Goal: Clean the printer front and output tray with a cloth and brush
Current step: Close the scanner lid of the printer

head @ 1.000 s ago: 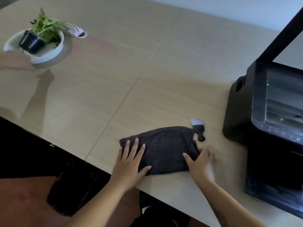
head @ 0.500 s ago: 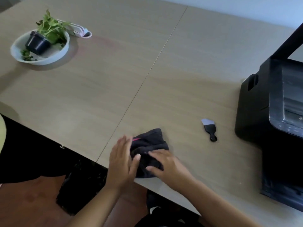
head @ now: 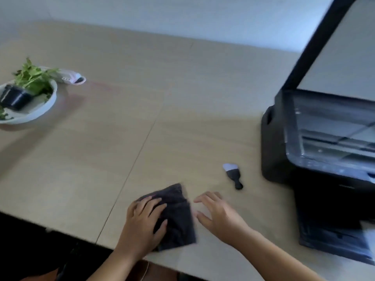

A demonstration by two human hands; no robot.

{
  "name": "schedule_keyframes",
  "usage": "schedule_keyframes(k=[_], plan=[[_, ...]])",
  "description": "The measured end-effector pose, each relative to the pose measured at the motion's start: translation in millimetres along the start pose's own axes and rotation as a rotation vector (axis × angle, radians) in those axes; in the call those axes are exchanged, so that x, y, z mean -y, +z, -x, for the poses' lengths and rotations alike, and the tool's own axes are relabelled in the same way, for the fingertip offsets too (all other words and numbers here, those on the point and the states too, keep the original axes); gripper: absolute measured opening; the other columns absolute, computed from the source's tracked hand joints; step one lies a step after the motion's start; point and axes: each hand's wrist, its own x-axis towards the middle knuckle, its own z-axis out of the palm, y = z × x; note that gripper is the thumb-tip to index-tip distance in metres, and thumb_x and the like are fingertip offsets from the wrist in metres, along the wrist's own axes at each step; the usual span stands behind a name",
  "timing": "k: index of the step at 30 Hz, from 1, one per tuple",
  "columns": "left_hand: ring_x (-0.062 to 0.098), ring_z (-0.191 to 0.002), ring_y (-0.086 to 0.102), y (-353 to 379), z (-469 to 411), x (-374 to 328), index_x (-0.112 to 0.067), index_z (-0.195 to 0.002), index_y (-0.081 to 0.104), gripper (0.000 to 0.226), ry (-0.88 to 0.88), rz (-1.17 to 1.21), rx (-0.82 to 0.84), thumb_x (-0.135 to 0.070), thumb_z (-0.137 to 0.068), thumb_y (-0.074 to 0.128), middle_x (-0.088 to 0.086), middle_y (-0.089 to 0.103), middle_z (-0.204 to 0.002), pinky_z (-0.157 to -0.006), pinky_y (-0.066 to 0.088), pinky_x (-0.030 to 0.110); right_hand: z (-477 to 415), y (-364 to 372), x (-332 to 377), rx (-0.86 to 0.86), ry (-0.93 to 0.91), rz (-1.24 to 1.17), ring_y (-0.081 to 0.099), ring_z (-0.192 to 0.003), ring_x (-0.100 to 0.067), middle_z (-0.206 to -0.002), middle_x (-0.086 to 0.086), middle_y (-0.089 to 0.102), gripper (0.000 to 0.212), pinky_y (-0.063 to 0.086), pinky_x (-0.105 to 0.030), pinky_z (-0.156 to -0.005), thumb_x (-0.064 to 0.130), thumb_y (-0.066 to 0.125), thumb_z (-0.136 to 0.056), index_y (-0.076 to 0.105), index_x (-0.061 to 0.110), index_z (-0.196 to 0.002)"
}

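Dark grey folded cloth (head: 174, 218) lies under our flat, spread left hand (head: 142, 222), while our empty, open-fingered right hand (head: 217, 211) hovers nearer the small black-handled brush (head: 233, 176), handle pointing back toward it, ahead-right.

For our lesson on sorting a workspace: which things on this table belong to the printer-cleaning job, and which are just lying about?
Belong to the job:
dark cloth
small brush
printer

Just lying about:
potted plant
white dish
power strip
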Motion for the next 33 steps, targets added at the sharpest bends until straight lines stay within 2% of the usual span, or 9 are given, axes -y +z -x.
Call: schedule_keyframes(k=[3, 9, 13, 17, 21, 24, 26, 30, 33], plan=[[0.023, -0.105, 0.057, -20, -62, -26, -0.025, -0.101, 0.066, 0.029, 0.132, 0.025, -0.188, -0.043, -0.083, 0.055, -0.008, 0.064, -0.103, -0.087, 0.039, 0.037, -9, -75, 2, -0.177, 0.075, -0.102, 0.053, -0.074, -0.003, -0.078, 0.010, 0.057, 0.014, 0.048, -0.031, -0.070, 0.036, 0.056, -0.087, 0.055, 0.025, -0.077], [0.021, -0.091, 0.061, -87, -218, -153, -0.020, -0.095, 0.067, 0.017, 0.428, 0.103, -0.422, -0.031, -0.087, 0.056, -0.007, 0.064, -0.091, -0.079, 0.047, 0.037, 8, -261, -35, -0.628, 0.168, -0.062, 0.047, -0.054, -0.009, -0.060, 0.004, 0.054, 0.022, 0.043, -0.030, -0.057, 0.032, 0.060, -0.088, 0.056, 0.017, -0.072], [0.022, -0.089, 0.059, -131, -302, -253, -0.018, -0.100, 0.065, 0.021, 0.524, 0.078, -0.456, -0.031, -0.088, 0.053, -0.004, 0.063, -0.093, -0.077, 0.047, 0.036, 24, -373, -83, -0.766, 0.262, 0.091, 0.056, -0.063, -0.015, -0.067, 0.007, 0.058, 0.019, 0.046, -0.032, -0.058, 0.035, 0.053, -0.092, 0.057, 0.025, -0.076], [0.025, -0.104, 0.058, -165, -375, -336, -0.014, -0.114, 0.060, 0.033, 0.644, -0.044, -0.438, -0.034, -0.089, 0.052, 0.001, 0.062, -0.110, -0.088, 0.046, 0.036, 25, -456, -132, -0.852, 0.290, 0.282, 0.054, -0.106, -0.018, -0.113, 0.005, 0.062, 0.024, 0.048, -0.034, -0.082, 0.029, 0.047, -0.095, 0.062, 0.023, -0.114], [0.033, -0.135, 0.040, -194, -444, -400, -0.007, -0.139, 0.044, 0.055, 0.526, -0.144, -0.387, -0.036, -0.093, 0.048, 0.012, 0.043, -0.146, -0.111, 0.033, 0.046, 16, -518, -175, -0.874, 0.281, 0.504, 0.028, -0.139, -0.022, -0.146, 0.000, 0.042, 0.043, 0.024, -0.038, -0.113, 0.026, 0.046, -0.097, 0.046, 0.020, -0.139], [0.026, -0.148, 0.011, -204, -479, -422, -0.011, -0.153, 0.018, 0.062, 0.384, -0.247, -0.348, -0.041, -0.100, 0.030, 0.006, 0.012, -0.162, -0.121, 0.008, 0.044, 6, -546, -196, -0.805, 0.276, 0.615, 0.009, -0.148, -0.025, -0.157, -0.001, 0.025, 0.049, 0.006, -0.042, -0.120, 0.026, 0.039, -0.099, 0.031, 0.018, -0.147], [0.024, -0.149, 0.006, -207, -492, -430, -0.012, -0.154, 0.010, 0.063, 0.296, -0.295, -0.304, -0.044, -0.101, 0.024, 0.004, 0.006, -0.163, -0.121, 0.003, 0.043, 0, -559, -207, -0.714, 0.294, 0.630, 0.004, -0.149, -0.025, -0.159, 0.000, 0.019, 0.052, 0.001, -0.045, -0.120, 0.031, 0.035, -0.101, 0.023, 0.017, -0.149], [0.024, -0.146, 0.017, -202, -504, -428, -0.011, -0.152, 0.019, 0.061, 0.198, -0.343, -0.222, -0.044, -0.101, 0.024, 0.005, 0.023, -0.159, -0.120, 0.007, 0.045, -7, -574, -220, -0.615, 0.279, 0.622, 0.033, -0.137, -0.025, -0.137, -0.004, 0.049, 0.037, 0.008, -0.047, -0.119, 0.037, 0.032, -0.102, 0.044, 0.014, -0.128], [0.028, -0.131, 0.041, -196, -499, -422, -0.011, -0.143, 0.037, 0.053, 0.220, -0.307, -0.271, -0.039, -0.100, 0.024, 0.009, 0.046, -0.142, -0.114, 0.023, 0.045, -1, -574, -218, -0.676, 0.233, 0.620, 0.048, -0.113, -0.027, -0.113, -0.003, 0.057, 0.030, 0.028, -0.039, -0.105, 0.041, 0.036, -0.101, 0.051, 0.016, -0.100]])
